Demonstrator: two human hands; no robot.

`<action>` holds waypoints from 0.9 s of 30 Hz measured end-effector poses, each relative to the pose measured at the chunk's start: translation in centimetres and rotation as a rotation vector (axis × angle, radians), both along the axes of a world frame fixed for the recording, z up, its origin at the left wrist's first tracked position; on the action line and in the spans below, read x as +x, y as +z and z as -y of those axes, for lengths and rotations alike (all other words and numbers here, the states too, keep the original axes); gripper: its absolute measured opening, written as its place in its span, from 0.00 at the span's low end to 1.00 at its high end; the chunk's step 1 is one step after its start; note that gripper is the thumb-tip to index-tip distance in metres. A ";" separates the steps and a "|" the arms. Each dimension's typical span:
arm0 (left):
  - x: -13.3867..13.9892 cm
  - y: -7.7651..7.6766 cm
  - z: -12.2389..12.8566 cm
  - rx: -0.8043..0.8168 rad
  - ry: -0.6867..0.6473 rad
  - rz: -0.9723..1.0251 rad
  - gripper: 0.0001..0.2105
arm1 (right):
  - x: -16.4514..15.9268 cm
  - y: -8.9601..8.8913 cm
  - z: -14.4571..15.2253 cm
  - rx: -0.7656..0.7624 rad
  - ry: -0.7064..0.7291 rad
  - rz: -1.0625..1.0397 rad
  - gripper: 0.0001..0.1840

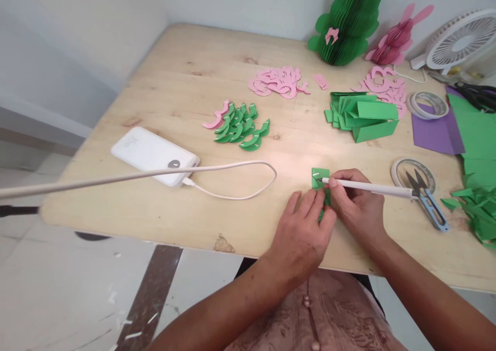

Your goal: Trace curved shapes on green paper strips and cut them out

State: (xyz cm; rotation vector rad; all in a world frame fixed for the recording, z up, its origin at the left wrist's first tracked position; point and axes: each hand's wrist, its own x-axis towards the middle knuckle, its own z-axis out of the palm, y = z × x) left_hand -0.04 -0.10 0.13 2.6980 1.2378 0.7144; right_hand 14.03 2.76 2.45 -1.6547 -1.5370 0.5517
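My right hand (358, 203) is closed round a slim white pen (372, 186). The pen's dark tip touches a small piece of green paper (321, 173), which carries thin dark lines and a short white strip. Resting on the near part of that paper, my left hand (304, 224) presses it to the table with its fingers laid out. Part of the green paper is hidden under these fingers. Just right of the pen's back end lie blue-handled thread snips (432, 206), their blades over a roll of tape (399, 170).
Green curved cutouts (236, 126) and pink cutouts (277, 82) lie beyond my hands. Folded green paper (364, 114), another tape roll (428, 105) and green scraps (478, 211) are to the right. A white power bank (155, 154) trails a cable. Honeycomb paper figures (349, 25) and a fan (461, 41) stand behind.
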 end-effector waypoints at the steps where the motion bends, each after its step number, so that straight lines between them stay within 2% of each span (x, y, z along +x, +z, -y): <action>1: 0.0 0.0 0.0 -0.003 0.000 0.000 0.08 | 0.0 -0.1 0.0 -0.001 -0.006 -0.005 0.08; 27: 0.1 0.0 0.0 0.020 0.015 0.008 0.08 | -0.3 0.3 -0.1 -0.012 0.006 0.047 0.09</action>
